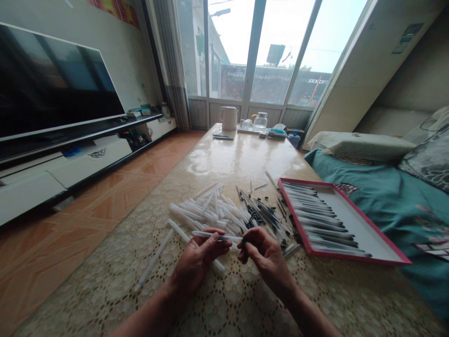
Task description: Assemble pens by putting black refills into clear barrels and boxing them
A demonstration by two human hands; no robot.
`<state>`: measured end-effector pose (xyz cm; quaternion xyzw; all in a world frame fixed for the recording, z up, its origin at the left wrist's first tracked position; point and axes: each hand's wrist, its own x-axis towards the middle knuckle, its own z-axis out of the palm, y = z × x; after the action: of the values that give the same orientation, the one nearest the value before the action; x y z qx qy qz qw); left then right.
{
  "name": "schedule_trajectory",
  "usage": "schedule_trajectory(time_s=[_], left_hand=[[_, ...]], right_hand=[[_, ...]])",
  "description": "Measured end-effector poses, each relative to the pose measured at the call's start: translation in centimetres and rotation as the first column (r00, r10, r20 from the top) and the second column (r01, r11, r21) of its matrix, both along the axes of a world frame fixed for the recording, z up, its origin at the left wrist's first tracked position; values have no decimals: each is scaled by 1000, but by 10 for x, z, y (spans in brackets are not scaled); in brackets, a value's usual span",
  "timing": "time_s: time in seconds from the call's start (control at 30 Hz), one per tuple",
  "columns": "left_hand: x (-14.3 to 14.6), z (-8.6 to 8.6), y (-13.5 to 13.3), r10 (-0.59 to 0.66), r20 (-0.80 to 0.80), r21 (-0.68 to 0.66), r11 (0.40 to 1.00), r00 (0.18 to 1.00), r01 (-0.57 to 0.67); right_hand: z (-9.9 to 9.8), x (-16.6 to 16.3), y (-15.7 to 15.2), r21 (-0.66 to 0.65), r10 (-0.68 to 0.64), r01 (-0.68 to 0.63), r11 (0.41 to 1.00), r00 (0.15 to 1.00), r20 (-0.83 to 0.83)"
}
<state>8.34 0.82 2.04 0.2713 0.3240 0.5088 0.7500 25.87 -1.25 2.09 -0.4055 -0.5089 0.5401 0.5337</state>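
A whitish translucent pen barrel (pixel 230 238) lies level across my left hand (pixel 194 257), whose thumb and fingers are closed round it. At its right end, the fingers of my right hand (pixel 264 255) pinch a small black piece; whether it is seated in the barrel is hidden by the fingertips. Just beyond my hands lies a loose heap of white pen barrels (pixel 206 208). To its right are dark refills (pixel 268 213) and small black pen parts (pixel 257 219), scattered together.
A pink-rimmed shallow box (pixel 368 213) on the right holds a row of pens (pixel 324 220). Single barrels (pixel 154 262) lie at the left. A patterned cloth (pixel 231 313) covers the table. At the far end stand a kettle (pixel 229 118), a glass jar (pixel 260 121) and a tissue pack (pixel 277 131).
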Motion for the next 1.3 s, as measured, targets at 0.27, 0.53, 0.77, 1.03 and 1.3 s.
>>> schedule_trajectory(time_s=[0.27,0.53,0.77,1.03,1.3], left_hand=[[-1,-2,0,-15,-22,33,999,1000,16],[0,-1,-1,-39,-57,38,998,998,41],[-1,0,-1,-17,-59,27,999,998,19],[0,3,-1,1,-75,22,1000,997,1],[0,3,-2,-23,-85,30,999,996,26]], right_hand=[[-4,1,2,-39,-11,13,999,999,52],[-14,9,-1,98,-79,40,994,895,440],[-11,10,-2,134,-62,-9,991,854,516],[-6,12,-5,177,-87,-23,984,806,586],[-4,14,-4,206,-107,-45,977,735,670]])
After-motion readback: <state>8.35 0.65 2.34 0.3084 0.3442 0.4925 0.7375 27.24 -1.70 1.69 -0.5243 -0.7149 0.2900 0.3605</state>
